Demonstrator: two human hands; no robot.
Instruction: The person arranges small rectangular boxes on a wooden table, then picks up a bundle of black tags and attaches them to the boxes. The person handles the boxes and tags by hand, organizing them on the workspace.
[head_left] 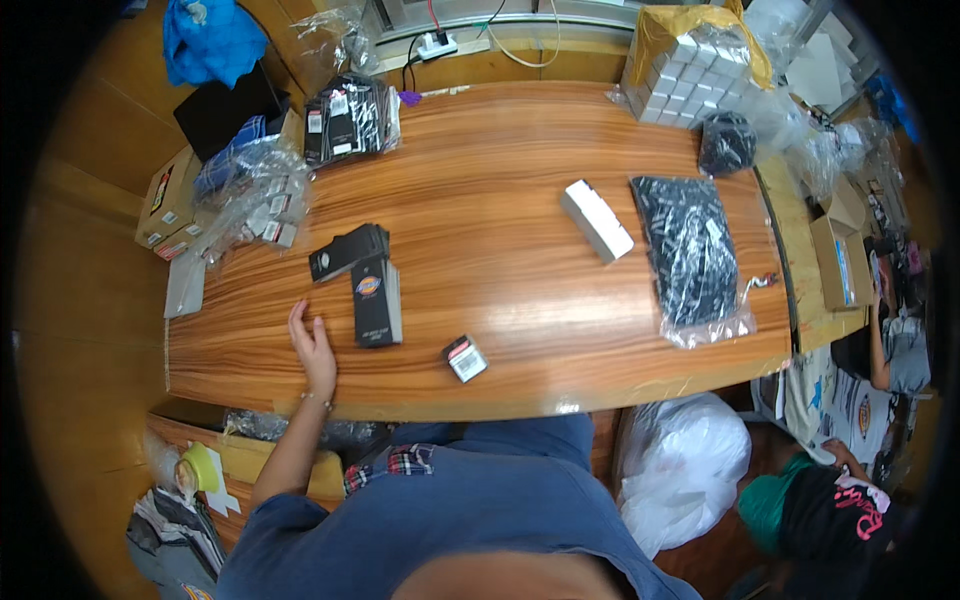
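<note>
Blue shirt is seen nearest, then the wooden table, on which two stacks of black cards are placed. Beside them, left hand is held with thumb and fingers apart; right hand's grip cannot be told. To their right, one small box is placed

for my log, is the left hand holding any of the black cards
No, the left hand is open over the wood-grain tabletop, with a visible gap between it and the black cards.
</note>
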